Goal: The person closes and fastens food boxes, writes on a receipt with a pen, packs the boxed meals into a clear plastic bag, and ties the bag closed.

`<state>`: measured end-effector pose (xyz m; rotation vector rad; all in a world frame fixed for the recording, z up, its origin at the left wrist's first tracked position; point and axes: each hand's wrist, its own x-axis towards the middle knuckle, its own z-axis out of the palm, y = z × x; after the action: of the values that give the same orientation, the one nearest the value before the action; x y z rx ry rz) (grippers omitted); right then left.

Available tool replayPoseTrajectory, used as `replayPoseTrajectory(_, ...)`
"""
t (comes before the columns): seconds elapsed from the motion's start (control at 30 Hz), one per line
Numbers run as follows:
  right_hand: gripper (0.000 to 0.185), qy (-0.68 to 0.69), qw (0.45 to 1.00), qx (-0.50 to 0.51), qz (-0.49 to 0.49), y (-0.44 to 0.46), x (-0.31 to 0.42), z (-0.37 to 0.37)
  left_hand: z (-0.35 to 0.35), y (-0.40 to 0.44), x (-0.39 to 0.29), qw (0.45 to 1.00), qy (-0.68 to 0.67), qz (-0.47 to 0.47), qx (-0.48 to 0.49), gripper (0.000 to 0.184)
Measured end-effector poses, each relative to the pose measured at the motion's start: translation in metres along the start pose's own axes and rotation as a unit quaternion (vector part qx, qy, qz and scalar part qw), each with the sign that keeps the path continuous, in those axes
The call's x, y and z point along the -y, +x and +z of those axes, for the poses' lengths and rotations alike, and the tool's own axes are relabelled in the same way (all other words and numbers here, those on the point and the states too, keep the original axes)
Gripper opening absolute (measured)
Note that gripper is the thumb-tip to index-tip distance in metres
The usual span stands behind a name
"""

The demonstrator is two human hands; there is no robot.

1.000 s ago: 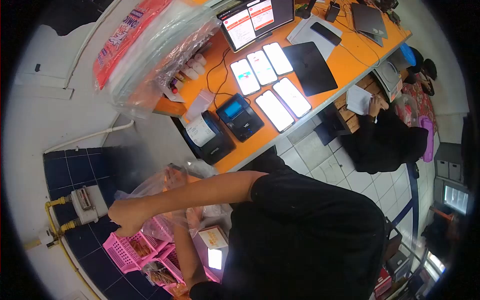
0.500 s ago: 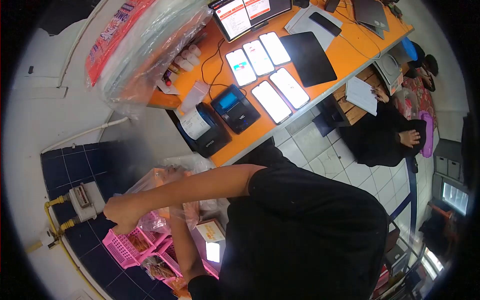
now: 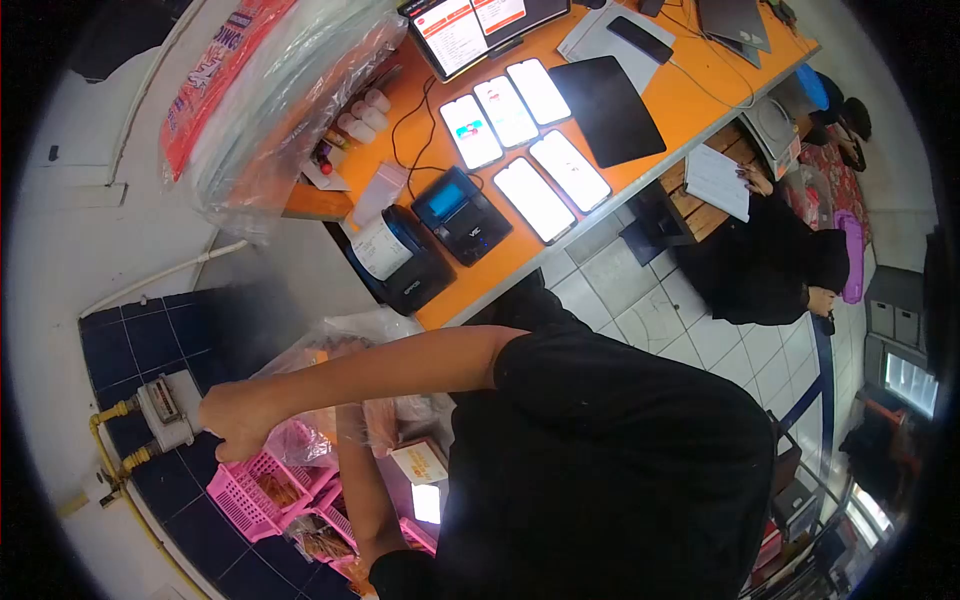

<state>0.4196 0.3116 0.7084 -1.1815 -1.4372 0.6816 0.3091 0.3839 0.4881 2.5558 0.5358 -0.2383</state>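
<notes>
My right hand is closed on the edge of a clear plastic bag, beside a pink basket. My right arm crosses above my left forearm. Behind that arm, my left hand shows only partly through the plastic, its fingers too blurred to read. Something orange shows through the bag near it. Brown packets lie in the pink baskets below. Close to my body are a small white and orange box and a lit phone.
An orange desk holds a monitor, several lit phones, two printers and a black pad. Large plastic packs hang over its left side. Another person sits at right with an open notebook. A gas meter is on the wall.
My right hand has shifted slightly left, with the bag. The desk sits a little higher and further left in view. The other person's hand moved to their head, then lower.
</notes>
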Motion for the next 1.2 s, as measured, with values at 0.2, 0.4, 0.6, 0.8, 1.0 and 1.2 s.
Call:
replayPoseTrajectory(0.2, 0.038, 0.048, 0.998, -0.016, -0.024, -0.014, 0.006, -0.006, 0.003, -0.007, -0.001, 1.0, -0.003, -0.004, 0.003, 0.038)
replayPoseTrajectory(0.4, 0.038, 0.044, 0.999, -0.009, -0.026, -0.012, 0.004, -0.002, 0.005, -0.011, -0.003, 1.0, -0.006, -0.009, 0.002, 0.039)
replayPoseTrajectory(0.6, 0.039, 0.037, 0.999, -0.018, -0.031, -0.01, 0.002, 0.001, 0.004, -0.009, -0.006, 1.0, -0.005, -0.007, -0.001, 0.04)
replayPoseTrajectory(0.8, 0.037, 0.048, 0.998, -0.026, -0.041, -0.012, -0.001, 0.003, 0.003, -0.019, -0.007, 1.0, 0.0, -0.01, -0.008, 0.041)
replayPoseTrajectory(1.0, 0.036, 0.02, 0.998, -0.023, -0.064, -0.025, 0.0, -0.006, -0.01, -0.042, -0.006, 0.998, 0.002, -0.019, -0.058, 0.042)
replayPoseTrajectory(1.2, 0.037, -0.02, 0.994, 0.084, -0.063, -0.022, 0.012, -0.044, -0.091, -0.125, 0.002, 0.955, 0.285, -0.077, -0.009, 0.046)
